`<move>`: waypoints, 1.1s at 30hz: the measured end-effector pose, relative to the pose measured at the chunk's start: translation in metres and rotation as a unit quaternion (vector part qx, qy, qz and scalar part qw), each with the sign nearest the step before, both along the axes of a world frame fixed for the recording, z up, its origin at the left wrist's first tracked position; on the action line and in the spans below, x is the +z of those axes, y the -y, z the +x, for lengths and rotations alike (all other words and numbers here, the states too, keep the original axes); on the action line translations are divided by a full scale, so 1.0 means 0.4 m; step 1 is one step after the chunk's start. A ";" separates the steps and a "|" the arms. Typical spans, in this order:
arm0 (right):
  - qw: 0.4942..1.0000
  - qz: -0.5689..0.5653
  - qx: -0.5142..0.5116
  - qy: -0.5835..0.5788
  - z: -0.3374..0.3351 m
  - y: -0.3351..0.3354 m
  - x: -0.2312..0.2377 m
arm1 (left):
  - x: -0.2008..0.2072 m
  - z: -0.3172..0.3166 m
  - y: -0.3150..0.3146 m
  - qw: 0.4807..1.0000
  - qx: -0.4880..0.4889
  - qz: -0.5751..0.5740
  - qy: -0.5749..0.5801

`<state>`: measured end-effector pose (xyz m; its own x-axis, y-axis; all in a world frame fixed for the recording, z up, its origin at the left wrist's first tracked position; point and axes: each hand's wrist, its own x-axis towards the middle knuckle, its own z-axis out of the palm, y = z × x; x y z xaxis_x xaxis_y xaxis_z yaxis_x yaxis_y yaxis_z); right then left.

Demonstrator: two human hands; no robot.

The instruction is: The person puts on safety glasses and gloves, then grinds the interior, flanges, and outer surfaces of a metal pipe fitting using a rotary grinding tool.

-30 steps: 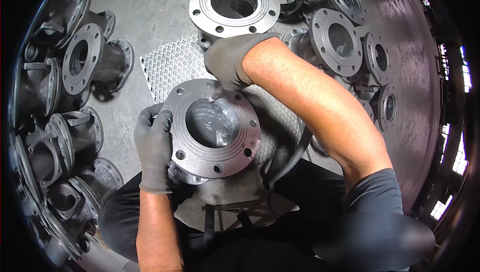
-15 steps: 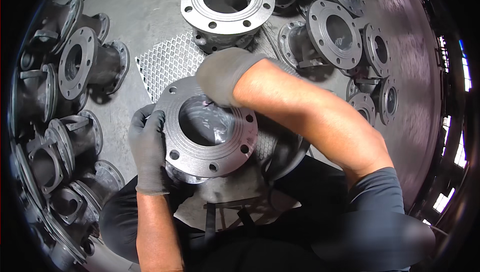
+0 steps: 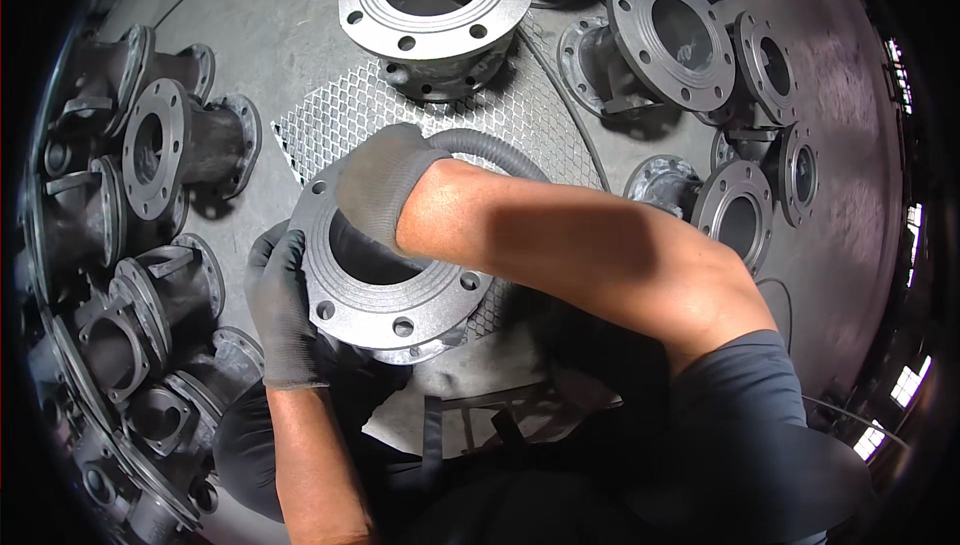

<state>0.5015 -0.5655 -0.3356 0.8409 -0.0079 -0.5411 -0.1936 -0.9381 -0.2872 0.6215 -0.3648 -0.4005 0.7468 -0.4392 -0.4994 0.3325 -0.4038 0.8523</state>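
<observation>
The left hand (image 3: 283, 295), gloved, grasps the rim of a flanged fitting (image 3: 402, 305) at its left edge, thumb uppermost; the right hand (image 3: 385, 185), gloved too, is bent over the far side of the same flange, just beyond the left hand, its fingers hidden behind its own back, so I cannot tell whether it is clenched, released or holding something; the fitting sits between the hands, its bore (image 3: 372, 257) facing up; to work well at this bore, I judge, the left hand should bear steadily on the rim with its fingertips out of the bolt holes, while the right wrist follows the curve of the bore edge with even pressure; the right forearm hides part of the face, so a lifted elbow would help the view; as for room, a strip of floor (image 3: 235, 220) lies left of the left hand before the stacked fittings (image 3: 200, 130); beyond the right hand, a hose (image 3: 490, 148) loops over the mesh (image 3: 335, 110) and could snag; past it a second fitting (image 3: 440, 35) stands upright, limiting reach forward; the tilted fitting (image 3: 640, 35) lies well apart, beyond the right forearm.
</observation>
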 end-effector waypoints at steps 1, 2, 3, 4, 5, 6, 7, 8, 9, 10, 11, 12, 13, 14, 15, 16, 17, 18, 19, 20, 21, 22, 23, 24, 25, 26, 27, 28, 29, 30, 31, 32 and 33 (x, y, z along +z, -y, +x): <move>1.000 0.002 -0.012 0.013 0.004 -0.004 -0.008 | 0.003 0.002 0.000 1.000 -0.001 0.000 0.000; 1.000 0.003 -0.013 0.013 0.003 -0.006 -0.015 | 0.005 0.003 -0.001 1.000 -0.009 0.004 0.005; 1.000 0.005 -0.006 0.010 0.002 -0.009 -0.023 | 0.006 0.005 -0.003 1.000 -0.016 0.008 0.010; 1.000 0.007 0.002 0.007 0.001 -0.012 -0.030 | -0.001 0.011 -0.010 1.000 -0.017 0.010 0.010; 1.000 0.008 0.003 0.008 0.008 -0.019 -0.019 | -0.006 0.021 -0.020 1.000 -0.010 0.007 0.009; 1.000 0.004 -0.003 -0.013 0.016 -0.028 -0.009 | -0.009 0.028 -0.029 1.000 -0.002 0.006 0.008; 0.999 0.000 -0.008 -0.035 0.024 -0.033 0.001 | -0.010 0.032 -0.039 1.000 -0.001 0.007 0.010; 0.999 0.006 0.020 -0.041 0.029 -0.031 0.005 | -0.005 0.030 -0.038 1.000 -0.003 0.015 0.017; 0.999 0.006 0.020 -0.041 0.031 -0.030 0.000 | -0.001 0.030 -0.038 0.999 -0.005 0.022 0.024; 1.000 0.013 0.014 -0.014 0.033 -0.029 -0.009 | -0.001 0.032 -0.041 0.999 -0.005 0.023 0.024; 1.000 0.019 0.008 0.012 0.034 -0.031 -0.019 | 0.000 0.034 -0.044 0.999 -0.011 0.034 0.027; 0.999 0.004 0.009 0.033 0.030 -0.041 -0.027 | 0.000 0.037 -0.046 0.998 -0.018 0.045 0.029; 0.999 0.006 0.009 0.034 0.037 -0.043 -0.018 | -0.002 0.042 -0.051 0.998 -0.017 0.047 0.030; 0.999 0.017 0.019 0.025 0.047 -0.043 -0.009 | -0.007 0.048 -0.056 0.999 -0.009 0.039 0.021; 0.999 0.027 0.028 0.016 0.056 -0.044 0.000 | -0.014 0.054 -0.062 0.999 -0.001 0.031 0.012; 0.999 0.026 0.011 0.042 0.067 -0.050 0.007 | -0.021 0.070 -0.077 0.999 -0.001 0.033 0.015; 0.999 0.027 0.012 0.043 0.073 -0.051 0.011 | -0.032 0.083 -0.089 1.000 -0.003 0.023 0.009; 0.998 0.035 0.026 0.051 0.080 -0.049 0.015 | -0.041 0.094 -0.101 1.000 -0.005 0.014 0.003; 0.996 0.044 0.041 0.059 0.087 -0.046 0.018 | -0.050 0.104 -0.115 1.000 -0.004 0.015 0.004; 0.995 0.040 0.031 0.082 0.086 -0.041 0.017 | -0.052 0.106 -0.114 1.000 0.005 0.017 -0.009; 0.995 0.040 0.031 0.081 0.084 -0.029 0.016 | -0.054 0.108 -0.113 0.999 0.015 0.019 -0.023; 0.997 0.033 0.013 0.071 0.082 -0.014 0.015 | -0.053 0.111 -0.113 0.999 0.015 0.019 -0.023; 0.998 0.027 -0.004 0.061 0.084 -0.003 0.021 | -0.043 0.107 -0.108 0.999 0.023 0.027 -0.029; 0.999 0.024 -0.002 0.036 0.095 0.000 0.023 | -0.038 0.103 -0.106 0.998 0.032 0.035 -0.034; 0.999 0.026 -0.001 0.036 0.103 -0.006 0.018 | -0.039 0.101 -0.108 0.998 0.033 0.036 -0.035; 0.999 0.020 0.009 0.032 0.110 -0.012 0.016 | -0.039 0.100 -0.107 0.998 0.026 0.042 -0.025; 0.999 0.015 0.018 0.029 0.116 -0.016 0.013 | -0.038 0.098 -0.104 0.999 0.018 0.048 -0.016; 0.999 0.014 0.018 0.028 0.118 -0.015 0.009 | -0.037 0.093 -0.099 0.999 0.019 0.047 -0.017; 0.999 0.015 0.016 0.043 0.119 -0.014 0.014 | -0.024 0.084 -0.089 0.999 0.025 0.043 -0.015; 0.998 0.015 0.014 0.057 0.121 -0.014 0.017 | -0.017 0.081 -0.085 0.999 0.030 0.039 -0.014; 0.998 0.016 0.016 0.057 0.127 -0.014 0.018 | -0.017 0.084 -0.088 0.999 0.032 0.039 -0.014; 0.999 0.017 0.015 0.036 0.132 -0.009 0.018 | -0.019 0.088 -0.087 0.998 0.028 0.049 -0.012; 1.000 0.018 0.013 0.015 0.136 -0.006 0.017 | -0.023 0.092 -0.087 0.998 0.023 0.058 -0.010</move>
